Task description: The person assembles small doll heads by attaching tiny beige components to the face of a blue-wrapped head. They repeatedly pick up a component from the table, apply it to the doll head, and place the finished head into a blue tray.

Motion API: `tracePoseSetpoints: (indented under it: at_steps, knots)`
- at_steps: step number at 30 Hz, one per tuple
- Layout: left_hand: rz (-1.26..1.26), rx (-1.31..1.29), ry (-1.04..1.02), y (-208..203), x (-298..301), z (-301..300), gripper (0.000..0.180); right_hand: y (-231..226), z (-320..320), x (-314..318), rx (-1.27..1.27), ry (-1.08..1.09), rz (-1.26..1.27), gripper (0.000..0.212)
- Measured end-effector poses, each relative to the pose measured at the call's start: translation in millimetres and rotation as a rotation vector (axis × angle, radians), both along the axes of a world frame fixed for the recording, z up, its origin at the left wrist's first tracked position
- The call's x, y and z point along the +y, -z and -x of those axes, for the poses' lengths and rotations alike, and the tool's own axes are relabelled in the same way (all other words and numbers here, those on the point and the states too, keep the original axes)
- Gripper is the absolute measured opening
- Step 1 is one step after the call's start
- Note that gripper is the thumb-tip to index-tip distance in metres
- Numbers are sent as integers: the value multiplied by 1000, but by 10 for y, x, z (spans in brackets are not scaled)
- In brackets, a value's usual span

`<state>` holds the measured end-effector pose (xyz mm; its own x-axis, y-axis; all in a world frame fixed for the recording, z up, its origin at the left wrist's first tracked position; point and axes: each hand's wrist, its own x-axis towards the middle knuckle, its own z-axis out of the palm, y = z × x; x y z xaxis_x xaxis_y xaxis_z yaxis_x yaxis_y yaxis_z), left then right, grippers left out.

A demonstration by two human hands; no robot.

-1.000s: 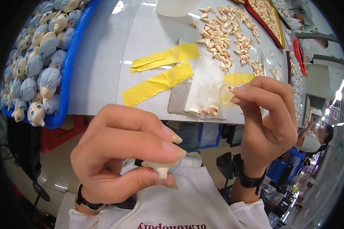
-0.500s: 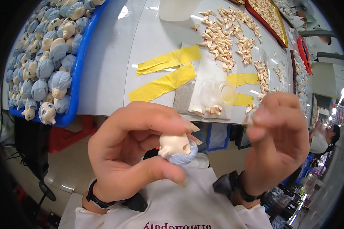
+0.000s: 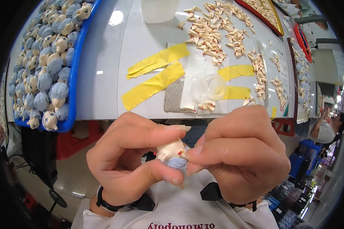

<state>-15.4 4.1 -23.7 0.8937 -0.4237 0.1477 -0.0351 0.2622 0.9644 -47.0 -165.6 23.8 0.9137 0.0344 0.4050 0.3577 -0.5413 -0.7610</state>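
Observation:
My left hand (image 3: 122,154) is closed round a small doll head (image 3: 170,149), thumb below and fingers above. The head is cream with blue-grey moulded hair on its lower side, and a small red bit shows at its left edge. My right hand (image 3: 248,152) pinches a small ear-shaped piece at the head's right side. Only the red part (image 3: 180,153) of that piece shows clearly; my fingertips hide the rest. Both hands are held just off the table's near edge, above my lap.
A blue tray (image 3: 77,72) full of similar doll heads stands at the left. Loose cream, red-tipped pieces (image 3: 206,36) lie across the table's far right. Yellow tape strips (image 3: 153,86), clear round lids (image 3: 206,87) and a translucent tub (image 3: 160,10) are there too. A red-rimmed tray (image 3: 262,17) stands beyond.
My right hand has come left and down from beside the table edge to the doll head. A red bit now shows where an open hole was in the head's side.

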Motion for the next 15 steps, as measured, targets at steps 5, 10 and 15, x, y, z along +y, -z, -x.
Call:
tracePoseSetpoints:
  at_steps: [5, 10, 15]
  knots:
    - [-48, -50, -4, -21, 2, 9, 51, -25, 29, -11, 42, 2, -25, 23]
    - [-186, -386, -108, -135, -37, -89, 41, -18, 84, -102, 188, -48, -359, 49]
    - [-434, -831, -130, -231, -245, -85, 37, -88, 109, -99, 515, -166, -538, 54]
